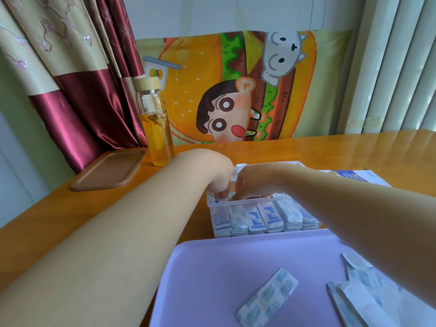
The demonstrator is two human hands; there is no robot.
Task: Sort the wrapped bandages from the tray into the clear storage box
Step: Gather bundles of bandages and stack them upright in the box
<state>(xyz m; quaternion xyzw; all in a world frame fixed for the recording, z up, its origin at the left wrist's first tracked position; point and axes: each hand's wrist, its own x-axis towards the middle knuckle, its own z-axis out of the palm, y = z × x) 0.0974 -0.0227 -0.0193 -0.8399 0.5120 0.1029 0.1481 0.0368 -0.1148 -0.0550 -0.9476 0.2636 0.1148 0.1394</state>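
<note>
Main risk: the clear box (247, 202) looks light, w/ both grips working inside it at once; a sideways shove or a snagged fingertip could skid or tip it toward the tray (212, 260) and flop the rows of wrapped bandages (269, 218) standing on end inside, mixing the stacks. 2nd risk: the right forearm hangs low over the pile of loose bandages (354, 293) at the tray's right side, so pulling back carelessly could sweep some off the edge. 3rd: the glass bottle (154, 128) stands on the table (59, 208) just beyond the left wrist, so a wide lift-out could knock it. Pose: left grip (219, 182) comes in from the left, wrist bent down, fingers curled into the box's left end, tips among the wrappers. Right grip (256, 185) reaches across from the right, knuckles up, fingers dipped into the middle of the box; the 2 grips sit just beside each other. Can't tell whether either is pinching a bandage or only pressing and straightening, since the tips are hidden by the box rim and blur. Task's things: most bandages sit packed in the box; one loose bandage (267, 297) lies flat mid-tray, apart from the pile, so sorting looks far along but not done.
</note>
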